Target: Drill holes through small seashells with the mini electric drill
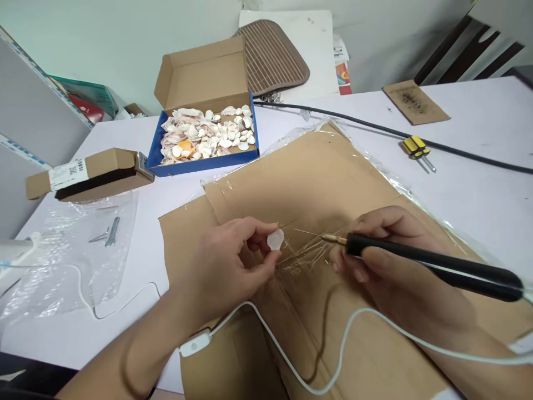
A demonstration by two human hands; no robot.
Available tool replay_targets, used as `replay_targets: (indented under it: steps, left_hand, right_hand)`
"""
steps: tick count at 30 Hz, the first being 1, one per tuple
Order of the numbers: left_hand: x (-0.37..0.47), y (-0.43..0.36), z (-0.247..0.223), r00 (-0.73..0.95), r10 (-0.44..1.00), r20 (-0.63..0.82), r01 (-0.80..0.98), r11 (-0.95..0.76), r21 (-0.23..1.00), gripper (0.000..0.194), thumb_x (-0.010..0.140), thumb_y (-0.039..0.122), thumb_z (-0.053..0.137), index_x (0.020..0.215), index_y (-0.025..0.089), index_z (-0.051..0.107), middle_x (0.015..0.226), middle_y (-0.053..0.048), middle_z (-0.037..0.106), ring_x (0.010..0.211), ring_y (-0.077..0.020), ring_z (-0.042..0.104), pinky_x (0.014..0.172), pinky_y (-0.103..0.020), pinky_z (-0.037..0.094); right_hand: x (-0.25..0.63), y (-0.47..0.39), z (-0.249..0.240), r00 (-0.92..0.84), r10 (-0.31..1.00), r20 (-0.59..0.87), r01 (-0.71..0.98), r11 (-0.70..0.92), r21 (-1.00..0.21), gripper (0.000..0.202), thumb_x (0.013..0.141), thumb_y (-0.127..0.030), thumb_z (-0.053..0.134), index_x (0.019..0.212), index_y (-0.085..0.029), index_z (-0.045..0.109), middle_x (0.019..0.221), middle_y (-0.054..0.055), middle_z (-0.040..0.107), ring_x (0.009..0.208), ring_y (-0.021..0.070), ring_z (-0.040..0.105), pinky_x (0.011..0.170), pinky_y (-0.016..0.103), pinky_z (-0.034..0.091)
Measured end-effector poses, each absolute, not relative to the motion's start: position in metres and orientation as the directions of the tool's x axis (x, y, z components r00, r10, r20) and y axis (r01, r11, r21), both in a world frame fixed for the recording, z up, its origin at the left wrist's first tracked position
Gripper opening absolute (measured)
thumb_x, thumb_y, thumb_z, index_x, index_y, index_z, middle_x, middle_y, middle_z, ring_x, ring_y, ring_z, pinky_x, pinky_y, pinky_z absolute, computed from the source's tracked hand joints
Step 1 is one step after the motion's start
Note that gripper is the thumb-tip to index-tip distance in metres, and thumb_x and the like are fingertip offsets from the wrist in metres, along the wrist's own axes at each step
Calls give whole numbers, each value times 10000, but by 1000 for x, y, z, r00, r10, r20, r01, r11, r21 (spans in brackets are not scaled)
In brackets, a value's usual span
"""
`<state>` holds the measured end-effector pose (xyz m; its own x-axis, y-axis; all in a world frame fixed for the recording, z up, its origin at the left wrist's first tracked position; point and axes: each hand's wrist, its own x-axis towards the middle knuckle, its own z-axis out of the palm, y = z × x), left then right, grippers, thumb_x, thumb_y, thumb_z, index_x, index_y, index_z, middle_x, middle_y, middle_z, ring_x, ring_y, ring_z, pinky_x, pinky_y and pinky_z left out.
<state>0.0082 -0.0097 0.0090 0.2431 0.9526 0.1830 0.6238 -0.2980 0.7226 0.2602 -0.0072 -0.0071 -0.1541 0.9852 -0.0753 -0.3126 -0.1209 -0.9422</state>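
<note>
White cable [320, 391] loops nearest, left hand [233, 258] pinching a white piece [275, 240], right hand [400, 286] gripping a black tool [462, 273].

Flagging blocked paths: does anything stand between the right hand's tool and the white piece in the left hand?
Nothing visible does: only a short gap separates the black-handled tool from the small white piece in the left hand. The white cable loops lower in the picture, clear of that gap.
</note>
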Motion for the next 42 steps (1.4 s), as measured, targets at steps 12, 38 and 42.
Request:
replay_targets:
  steps: [12, 38, 42]
  left_hand:
    - [9, -4, 4, 262, 964, 37, 772, -232, 591, 159, 890, 212, 750, 1036, 226, 810, 743, 38, 744, 571, -118, 596, 597, -254, 535]
    - [11, -4, 1, 283, 956, 80, 731, -269, 628, 208, 852, 195, 784, 1054, 232, 814, 727, 31, 746, 550, -126, 593, 549, -260, 477]
    - [11, -4, 2, 289, 953, 85, 730, -277, 625, 208, 855, 195, 783, 1059, 228, 815, 725, 27, 749, 550, -129, 604, 545, -263, 476]
  right_hand:
    - [248, -11, -13, -195, 981, -17, 95, 1, -995, 164, 874, -217, 853, 888, -310, 718, 734, -2, 742, 588, 186, 650, 509, 333, 517]
    - [247, -11, -21, -219, 976, 3, -120, -23, -993, 200, 834, -349, 966, 898, -324, 778, 759, 35, 715, 615, 228, 589, 504, 388, 431]
    - [247, -11, -21, -221, 975, 15, -111, -10, -994, 202, 834, -361, 963, 901, -328, 775, 766, 36, 721, 613, 228, 594, 509, 393, 434]
